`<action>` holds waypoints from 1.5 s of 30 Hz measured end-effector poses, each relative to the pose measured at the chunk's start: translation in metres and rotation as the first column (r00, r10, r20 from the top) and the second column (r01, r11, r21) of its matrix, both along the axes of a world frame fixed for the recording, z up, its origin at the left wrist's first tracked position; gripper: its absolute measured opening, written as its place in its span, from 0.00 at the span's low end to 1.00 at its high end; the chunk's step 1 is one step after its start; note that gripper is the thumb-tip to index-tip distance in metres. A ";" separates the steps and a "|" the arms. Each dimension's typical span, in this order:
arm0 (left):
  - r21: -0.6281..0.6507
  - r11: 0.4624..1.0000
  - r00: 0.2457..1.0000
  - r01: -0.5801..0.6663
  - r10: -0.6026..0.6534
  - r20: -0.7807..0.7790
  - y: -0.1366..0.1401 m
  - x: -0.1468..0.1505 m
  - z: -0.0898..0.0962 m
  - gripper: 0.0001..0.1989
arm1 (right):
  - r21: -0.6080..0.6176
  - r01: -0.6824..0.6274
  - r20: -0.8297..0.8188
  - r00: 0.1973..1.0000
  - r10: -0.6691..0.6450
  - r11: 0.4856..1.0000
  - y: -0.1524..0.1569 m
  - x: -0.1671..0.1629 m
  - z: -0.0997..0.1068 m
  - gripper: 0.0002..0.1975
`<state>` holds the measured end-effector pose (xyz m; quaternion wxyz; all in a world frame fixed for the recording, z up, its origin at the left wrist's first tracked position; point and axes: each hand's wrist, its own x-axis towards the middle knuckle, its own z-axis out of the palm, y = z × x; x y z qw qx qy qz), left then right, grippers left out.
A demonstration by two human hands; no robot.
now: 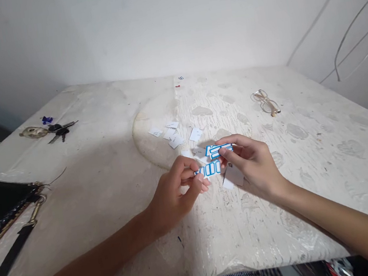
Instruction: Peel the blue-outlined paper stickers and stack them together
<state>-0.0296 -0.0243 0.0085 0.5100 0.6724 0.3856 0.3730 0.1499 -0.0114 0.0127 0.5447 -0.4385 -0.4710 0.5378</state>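
Observation:
My left hand [184,186] is closed, pinching a small white paper strip [211,169] printed with blue-outlined boxes. Just to its right, my right hand [250,158] is also closed, its thumb and fingers holding a few overlapping white paper pieces [220,150] with the same blue outlines. Both hands hover close together over the table, the held papers nearly meeting. Beneath and behind them lie several small white paper slips [196,134] with faint writing. One larger slip [232,177] rests under my right hand and is partly hidden.
Keys [61,130] and a small purple item [47,119] lie at the left of the table [109,189]. A black bag [5,209] with a strap sits at the left edge. Eyeglasses [265,102] rest at the right. A wall stands behind.

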 end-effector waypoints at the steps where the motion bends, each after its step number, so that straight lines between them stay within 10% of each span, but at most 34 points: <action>1: 0.008 1.000 1.000 0.016 -0.016 0.006 -0.001 0.000 0.000 0.05 | 0.005 0.003 0.010 1.000 -0.003 1.000 0.001 0.000 0.000 0.06; 14: -0.072 0.994 0.996 -0.086 0.084 -0.026 0.004 0.004 0.000 0.06 | 0.021 -0.280 0.082 0.957 0.277 0.960 -0.010 0.001 -0.003 0.10; 37: -0.362 0.860 0.903 0.359 -0.222 0.367 0.009 0.003 0.002 0.09 | 0.178 -0.273 0.305 0.929 0.211 0.945 -0.011 0.004 -0.007 0.06; 45: -0.308 0.900 0.931 0.308 -0.219 0.292 0.008 0.003 -0.002 0.09 | 0.188 -0.280 0.347 0.916 0.203 0.941 -0.014 0.001 -0.004 0.06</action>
